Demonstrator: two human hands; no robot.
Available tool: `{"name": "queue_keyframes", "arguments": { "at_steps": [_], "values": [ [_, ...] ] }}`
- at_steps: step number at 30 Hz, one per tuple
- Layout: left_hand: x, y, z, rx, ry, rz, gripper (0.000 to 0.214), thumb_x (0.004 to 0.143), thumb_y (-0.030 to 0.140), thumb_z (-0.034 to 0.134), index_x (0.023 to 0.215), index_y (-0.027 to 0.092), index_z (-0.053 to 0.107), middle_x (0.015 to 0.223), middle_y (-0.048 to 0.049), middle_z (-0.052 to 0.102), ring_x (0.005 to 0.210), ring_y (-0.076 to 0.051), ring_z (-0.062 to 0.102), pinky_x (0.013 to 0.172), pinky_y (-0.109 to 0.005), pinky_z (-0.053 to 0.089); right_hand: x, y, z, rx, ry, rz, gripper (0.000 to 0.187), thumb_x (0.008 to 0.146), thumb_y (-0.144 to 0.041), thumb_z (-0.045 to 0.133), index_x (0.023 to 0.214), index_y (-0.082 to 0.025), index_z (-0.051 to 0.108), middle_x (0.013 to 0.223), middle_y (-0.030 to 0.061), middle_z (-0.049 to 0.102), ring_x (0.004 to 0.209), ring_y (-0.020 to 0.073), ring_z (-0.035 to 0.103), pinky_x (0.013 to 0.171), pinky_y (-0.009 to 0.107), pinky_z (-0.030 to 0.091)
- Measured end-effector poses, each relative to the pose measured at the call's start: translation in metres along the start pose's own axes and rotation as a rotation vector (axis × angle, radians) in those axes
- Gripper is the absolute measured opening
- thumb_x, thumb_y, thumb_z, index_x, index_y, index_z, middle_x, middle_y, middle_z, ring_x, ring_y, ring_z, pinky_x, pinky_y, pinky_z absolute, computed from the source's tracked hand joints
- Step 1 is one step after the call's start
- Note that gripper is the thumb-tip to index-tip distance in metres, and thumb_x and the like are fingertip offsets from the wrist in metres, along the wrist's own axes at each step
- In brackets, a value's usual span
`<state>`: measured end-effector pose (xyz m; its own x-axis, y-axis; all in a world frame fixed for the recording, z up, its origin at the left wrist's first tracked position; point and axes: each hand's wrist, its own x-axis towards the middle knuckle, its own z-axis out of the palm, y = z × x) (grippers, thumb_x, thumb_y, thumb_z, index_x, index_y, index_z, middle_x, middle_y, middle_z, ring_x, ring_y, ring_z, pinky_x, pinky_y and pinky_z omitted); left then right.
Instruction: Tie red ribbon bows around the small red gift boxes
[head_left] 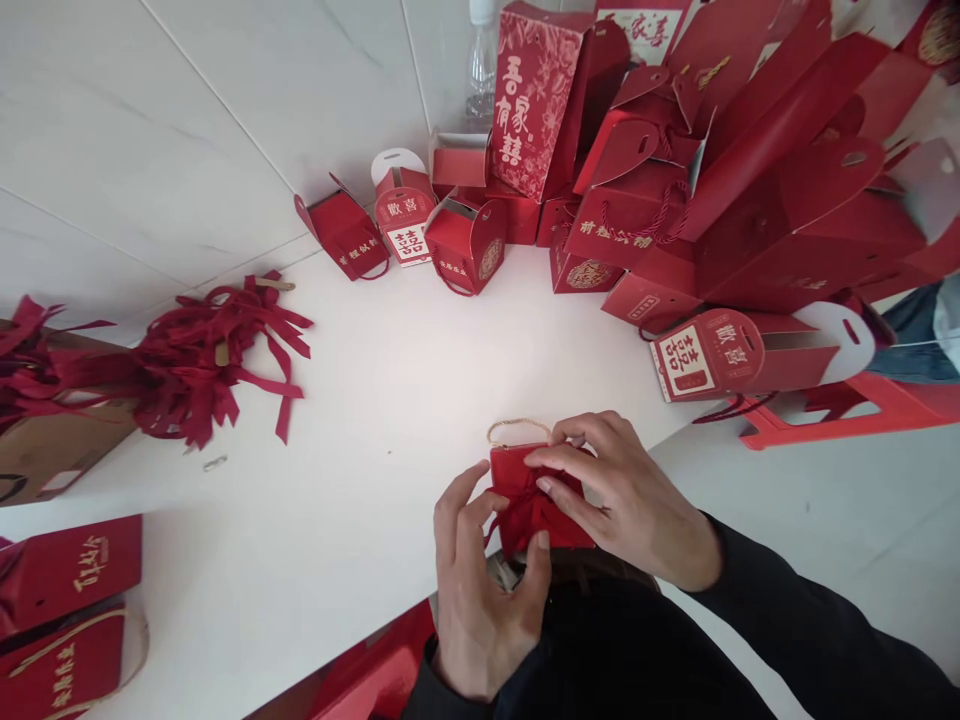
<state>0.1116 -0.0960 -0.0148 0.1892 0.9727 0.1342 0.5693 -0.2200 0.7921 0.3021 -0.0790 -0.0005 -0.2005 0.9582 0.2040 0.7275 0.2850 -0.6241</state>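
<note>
A small red gift box (pixel 517 462) with a gold cord handle (pixel 517 422) is at the table's near edge, close to my body. A dark red ribbon bow (pixel 529 505) lies across its face. My left hand (pixel 487 580) is at the box's left and lower side, fingers and thumb apart, with fingertips touching the ribbon and box. From the right, my right hand (pixel 622 490) reaches over the box, its thumb and index finger closed on the bow near the knot. Part of the box's right side is hidden under that hand.
Red gift boxes (pixel 540 110) crowd the back and right of the white table (pixel 375 400). A heap of dark red ribbons (pixel 214 360) hangs over a cardboard box (pixel 82 440) on the left. More red boxes (pixel 75 580) are lower left. A red stool (pixel 915 405) stands right.
</note>
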Motion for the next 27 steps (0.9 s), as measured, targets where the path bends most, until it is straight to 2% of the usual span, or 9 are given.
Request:
{"name": "queue_keyframes", "arguments": {
  "at_steps": [3,5,12,19,24,27],
  "values": [
    [0.001,-0.002,0.006,0.014,0.017,0.007,0.013,0.089,0.015,0.063,0.1,0.023,0.059,0.128,-0.0104,0.059,0.12,-0.023,0.06,0.087,-0.035,0.058,0.002,0.001,0.001,0.0,-0.063,-0.023,0.01,0.098,-0.012,0.057,0.097,-0.02,0.063,0.102,0.0068,0.059,0.096,0.0247,0.053,0.086,0.042,0.043],
    [0.001,-0.004,0.008,-0.011,0.033,0.005,0.01,0.091,0.015,0.061,0.096,0.023,0.06,0.125,-0.009,0.061,0.117,-0.021,0.062,0.083,-0.032,0.059,0.002,0.001,0.001,0.029,-0.09,-0.007,0.009,0.097,-0.011,0.056,0.096,-0.02,0.059,0.102,0.0067,0.059,0.096,0.0247,0.053,0.086,0.043,0.042],
    [0.0,-0.004,0.008,-0.049,0.004,-0.036,0.009,0.093,0.015,0.058,0.095,0.023,0.061,0.128,-0.0094,0.062,0.117,-0.022,0.062,0.09,-0.036,0.057,0.003,-0.005,-0.004,0.183,-0.108,0.112,0.011,0.099,-0.012,0.046,0.094,-0.021,0.049,0.101,0.0068,0.055,0.096,0.0242,0.05,0.086,0.041,0.044],
    [-0.002,-0.003,0.008,-0.055,-0.005,-0.059,0.007,0.093,0.016,0.058,0.094,0.023,0.06,0.129,-0.0106,0.062,0.115,-0.023,0.063,0.09,-0.036,0.055,0.0,-0.003,-0.007,0.219,0.006,0.239,0.012,0.105,-0.025,0.037,0.098,-0.023,0.047,0.096,0.0064,0.057,0.087,0.0232,0.056,0.08,0.039,0.047],
    [0.0,-0.003,0.006,-0.096,-0.021,-0.072,0.007,0.092,0.016,0.057,0.092,0.022,0.059,0.128,-0.0116,0.064,0.114,-0.025,0.064,0.085,-0.035,0.055,-0.004,0.005,-0.011,0.211,0.096,0.447,0.02,0.106,-0.038,0.039,0.099,-0.023,0.05,0.091,0.0058,0.062,0.088,0.0239,0.061,0.071,0.035,0.048],
    [0.001,-0.002,0.006,-0.123,-0.027,-0.072,0.006,0.092,0.016,0.057,0.093,0.022,0.059,0.126,-0.0112,0.065,0.112,-0.024,0.066,0.084,-0.034,0.056,-0.01,0.005,-0.014,0.241,0.124,0.503,0.024,0.104,-0.046,0.044,0.107,-0.024,0.053,0.095,0.0051,0.063,0.088,0.0225,0.061,0.063,0.031,0.048]
  ]
}}
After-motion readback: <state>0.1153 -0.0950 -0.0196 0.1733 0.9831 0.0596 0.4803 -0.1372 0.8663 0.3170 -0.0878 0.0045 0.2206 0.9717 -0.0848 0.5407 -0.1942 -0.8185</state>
